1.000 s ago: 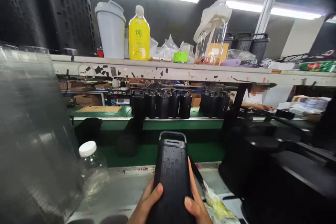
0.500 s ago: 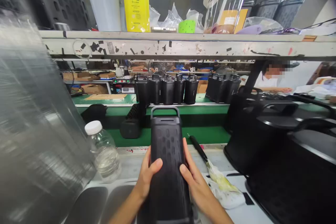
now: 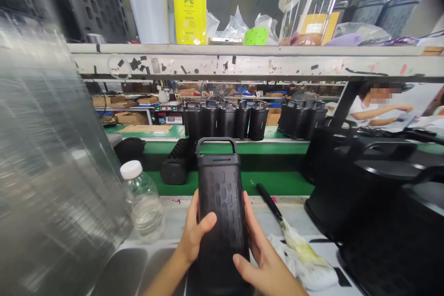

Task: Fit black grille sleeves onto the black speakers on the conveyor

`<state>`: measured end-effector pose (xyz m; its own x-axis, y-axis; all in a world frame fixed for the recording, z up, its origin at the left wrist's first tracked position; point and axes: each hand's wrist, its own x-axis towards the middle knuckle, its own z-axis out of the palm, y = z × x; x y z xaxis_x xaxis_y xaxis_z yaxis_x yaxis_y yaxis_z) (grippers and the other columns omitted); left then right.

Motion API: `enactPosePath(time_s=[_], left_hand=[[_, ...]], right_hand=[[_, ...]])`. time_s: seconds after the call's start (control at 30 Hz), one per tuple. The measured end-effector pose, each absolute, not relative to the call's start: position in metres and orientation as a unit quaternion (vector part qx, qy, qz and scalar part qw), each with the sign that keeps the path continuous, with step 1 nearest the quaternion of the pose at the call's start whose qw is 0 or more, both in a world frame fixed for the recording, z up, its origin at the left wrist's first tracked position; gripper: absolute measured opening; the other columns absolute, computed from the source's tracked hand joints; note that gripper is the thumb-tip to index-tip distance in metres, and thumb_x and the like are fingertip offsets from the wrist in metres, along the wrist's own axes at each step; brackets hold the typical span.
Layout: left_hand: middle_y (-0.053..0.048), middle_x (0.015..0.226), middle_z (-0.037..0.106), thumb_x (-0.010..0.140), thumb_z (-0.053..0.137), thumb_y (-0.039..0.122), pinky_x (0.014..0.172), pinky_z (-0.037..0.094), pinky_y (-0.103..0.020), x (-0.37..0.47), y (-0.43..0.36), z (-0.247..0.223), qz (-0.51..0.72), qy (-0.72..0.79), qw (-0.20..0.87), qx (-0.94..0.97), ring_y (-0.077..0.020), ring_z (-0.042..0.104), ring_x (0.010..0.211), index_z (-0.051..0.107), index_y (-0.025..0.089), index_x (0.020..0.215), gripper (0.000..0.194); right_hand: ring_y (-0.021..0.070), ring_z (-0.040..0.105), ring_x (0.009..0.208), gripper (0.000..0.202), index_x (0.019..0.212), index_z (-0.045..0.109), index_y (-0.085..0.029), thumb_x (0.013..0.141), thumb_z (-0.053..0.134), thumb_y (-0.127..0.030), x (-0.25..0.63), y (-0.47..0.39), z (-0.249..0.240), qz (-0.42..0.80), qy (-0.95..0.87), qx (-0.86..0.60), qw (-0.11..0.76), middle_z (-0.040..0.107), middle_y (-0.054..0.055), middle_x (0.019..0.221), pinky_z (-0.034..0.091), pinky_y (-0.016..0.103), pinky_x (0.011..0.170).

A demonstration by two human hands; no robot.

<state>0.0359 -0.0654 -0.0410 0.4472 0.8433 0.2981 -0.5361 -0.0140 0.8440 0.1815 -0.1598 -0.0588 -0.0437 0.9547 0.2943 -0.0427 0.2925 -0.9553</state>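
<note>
Your view was evenly and fairly brightly lit, with soft glare streaking the clear plastic stack (image 3: 52, 157) left of your grip. That stack was smeared and out of focus, while the black casing (image 3: 220, 203) you held stayed sharp. Lines bowed toward the frame edges, and the dark bins (image 3: 381, 212) right of your grip lost detail in shadow.
</note>
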Motion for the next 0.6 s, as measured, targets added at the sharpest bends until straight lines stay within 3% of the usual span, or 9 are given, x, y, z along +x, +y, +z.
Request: enactPosePath(time_s=[0.13, 0.23, 0.5, 0.6], left_hand=[[-0.009, 0.123, 0.064, 0.074, 0.077, 0.043, 0.101, 0.046, -0.044, 0.037, -0.067, -0.040, 0.507, 0.150, 0.679, 0.509, -0.0327, 0.059, 0.116, 0.053, 0.022, 0.124, 0.060], [-0.009, 0.123, 0.064, 0.072, 0.078, 0.043, 0.103, 0.045, -0.043, 0.037, -0.069, -0.039, 0.510, 0.157, 0.677, 0.507, -0.0323, 0.058, 0.118, 0.054, 0.021, 0.124, 0.061], [-0.011, 0.124, 0.064, 0.071, 0.078, 0.044, 0.103, 0.045, -0.044, 0.039, -0.075, -0.036, 0.527, 0.162, 0.679, 0.485, -0.0342, 0.058, 0.119, 0.051, 0.020, 0.128, 0.067], [-0.012, 0.128, 0.062, 0.068, 0.080, 0.046, 0.102, 0.046, -0.045, 0.040, -0.079, -0.039, 0.556, 0.151, 0.650, 0.495, -0.0362, 0.056, 0.121, 0.047, 0.021, 0.133, 0.078]], right_hand=[[0.0130, 0.013, 0.146, 0.099, 0.153, -0.008, -0.037, 0.090, 0.066, -0.054, 0.177, -0.159, -0.056, 0.435, -0.561, -0.400, 0.579, 0.005, -0.006, 0.160, 0.022, 0.028, 0.118], [0.0101, 0.011, 0.145, 0.094, 0.153, -0.004, -0.040, 0.091, 0.065, -0.054, 0.177, -0.159, -0.054, 0.461, -0.555, -0.379, 0.579, 0.005, -0.008, 0.160, 0.026, 0.023, 0.115], [0.0142, 0.005, 0.146, 0.086, 0.155, -0.002, -0.031, 0.096, 0.053, -0.058, 0.175, -0.159, -0.064, 0.370, -0.588, -0.428, 0.577, 0.001, -0.004, 0.160, 0.017, 0.030, 0.119], [0.0185, 0.006, 0.146, 0.098, 0.155, -0.008, -0.028, 0.092, 0.061, -0.057, 0.174, -0.159, -0.069, 0.370, -0.585, -0.435, 0.576, 0.004, 0.000, 0.160, 0.016, 0.035, 0.120]])
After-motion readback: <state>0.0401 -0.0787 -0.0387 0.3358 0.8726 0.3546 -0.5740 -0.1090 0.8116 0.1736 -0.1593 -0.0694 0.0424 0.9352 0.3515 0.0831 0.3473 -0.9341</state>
